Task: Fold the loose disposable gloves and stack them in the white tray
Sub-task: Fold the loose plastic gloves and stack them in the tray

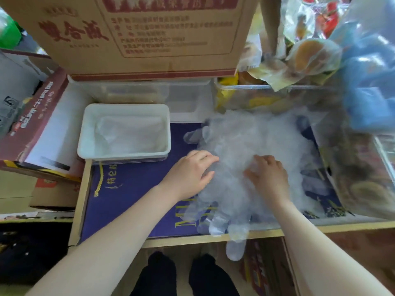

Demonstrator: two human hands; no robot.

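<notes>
Plainly the left hand [193, 171] lies flat on the gloves [252, 150], the right hand [267, 174] pinching one; clinging film could drag extras off the 6 o'clock edge, far from the tray [89, 124] at 9.

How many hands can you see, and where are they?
2. The left hand rests on the left edge of the glove pile. The right hand pinches gloves in the middle of the pile. None seem hidden.

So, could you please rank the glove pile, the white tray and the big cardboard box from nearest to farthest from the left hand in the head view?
1. Glove pile, under the left hand.
2. White tray, up-left.
3. Cardboard box, at the back.
</notes>
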